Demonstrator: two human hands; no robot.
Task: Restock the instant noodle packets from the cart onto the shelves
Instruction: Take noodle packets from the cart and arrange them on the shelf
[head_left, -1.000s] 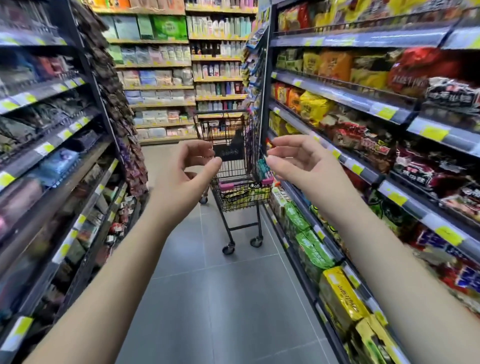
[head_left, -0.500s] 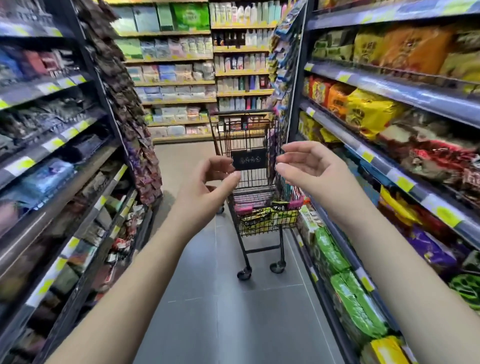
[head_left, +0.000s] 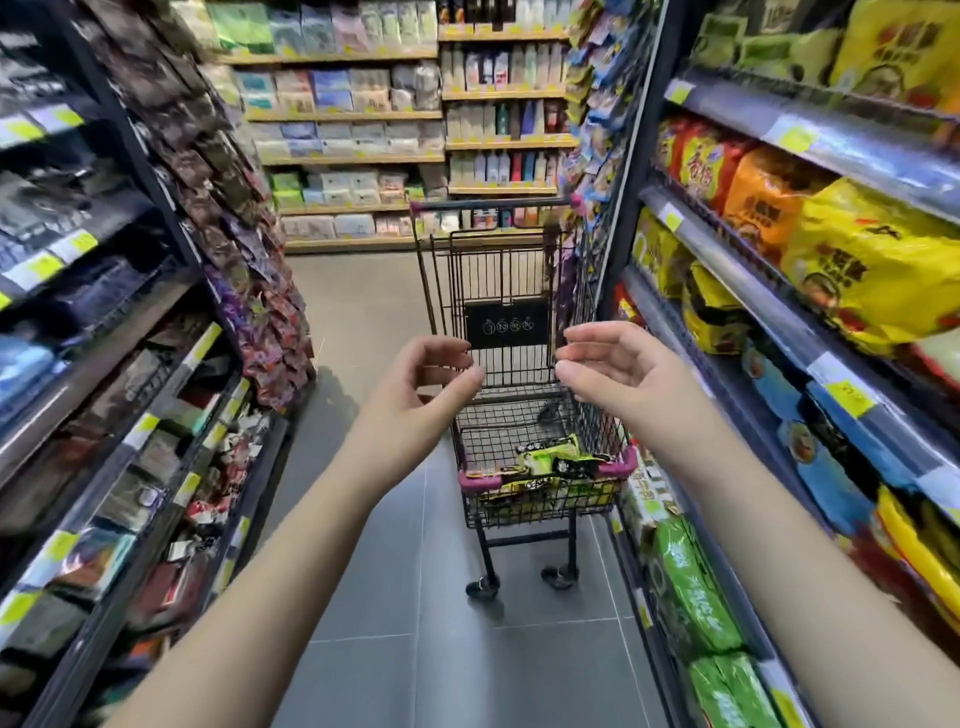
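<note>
We're way closer to the shopping cart now, sitting at 12 o'clock with the noodle packets piled in its basket, and our left hand and right hand are up front, fingers loosely curled on nothing, so grabbing's probably next.

A narrow aisle is floored with grey tiles — it is closed at the far end by brightly lit wooden shelving.
</note>
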